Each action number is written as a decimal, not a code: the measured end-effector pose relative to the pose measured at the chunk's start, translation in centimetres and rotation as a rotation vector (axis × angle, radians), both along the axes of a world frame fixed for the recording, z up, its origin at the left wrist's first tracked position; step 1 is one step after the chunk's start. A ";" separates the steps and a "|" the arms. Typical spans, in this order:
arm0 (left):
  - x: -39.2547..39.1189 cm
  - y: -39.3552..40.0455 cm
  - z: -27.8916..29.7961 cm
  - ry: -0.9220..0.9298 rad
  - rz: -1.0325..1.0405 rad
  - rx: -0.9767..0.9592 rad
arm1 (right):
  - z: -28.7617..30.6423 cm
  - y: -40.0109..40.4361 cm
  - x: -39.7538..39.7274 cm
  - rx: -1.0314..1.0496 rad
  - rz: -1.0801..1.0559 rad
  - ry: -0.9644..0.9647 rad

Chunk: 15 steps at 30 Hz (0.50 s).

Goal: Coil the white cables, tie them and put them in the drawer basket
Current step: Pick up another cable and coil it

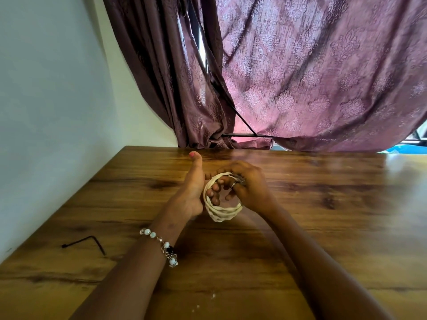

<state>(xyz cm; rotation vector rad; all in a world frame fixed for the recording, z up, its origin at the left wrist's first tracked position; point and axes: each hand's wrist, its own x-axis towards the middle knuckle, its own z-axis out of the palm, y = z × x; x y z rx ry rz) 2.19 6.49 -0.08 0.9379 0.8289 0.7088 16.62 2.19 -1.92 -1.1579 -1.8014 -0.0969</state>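
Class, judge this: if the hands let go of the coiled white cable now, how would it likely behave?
The white cable bends in tight loops, so it is probably floppy. No tie shows, so it would likely spring loose. Both the left hand and right hand grip it.

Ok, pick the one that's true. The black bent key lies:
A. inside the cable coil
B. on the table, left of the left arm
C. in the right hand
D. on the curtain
B: the black bent key lies on the bare table, left of the braceleted left arm, away from both hands.
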 end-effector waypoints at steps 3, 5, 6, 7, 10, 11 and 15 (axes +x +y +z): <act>-0.3 0.7 -0.2 -0.054 -0.037 0.010 | -0.3 0.2 0.0 0.049 -0.080 0.008; -0.5 0.7 -0.2 -0.075 -0.079 0.025 | -0.5 0.5 0.1 0.082 -0.136 0.044; -0.7 0.6 0.0 -0.053 -0.104 0.050 | -0.7 0.7 0.3 0.077 -0.162 0.087; -0.9 0.4 0.0 -0.018 -0.138 0.095 | -0.9 0.9 0.6 0.051 -0.189 0.142; -0.7 -0.2 0.0 0.048 -0.153 0.245 | -1.8 1.5 1.4 -0.012 -0.260 0.253; -0.4 -0.5 0.0 0.037 -0.129 0.262 | -2.0 1.5 1.5 -0.007 -0.274 0.265; 0.7 -0.9 -0.1 -0.026 0.070 0.264 | -1.7 1.4 0.8 0.012 -0.276 0.217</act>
